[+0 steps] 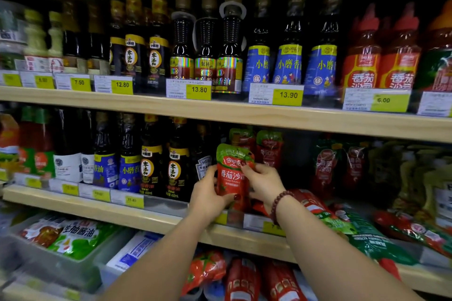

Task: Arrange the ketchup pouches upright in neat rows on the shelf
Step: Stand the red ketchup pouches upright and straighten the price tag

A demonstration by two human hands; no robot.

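Both hands, the left hand (208, 193) and the right hand (263, 182), hold one ketchup pouch (232, 171) upright just above the shelf (146, 215) edge, probably to stand it straight in its row.

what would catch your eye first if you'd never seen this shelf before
First, the red and green ketchup pouch at the centre of the middle shelf, held upright between the left hand and the right hand. Just right of it, several pouches lie flat in a heap over the shelf edge. Above, yellow price tags line the upper shelf under a row of dark sauce bottles.
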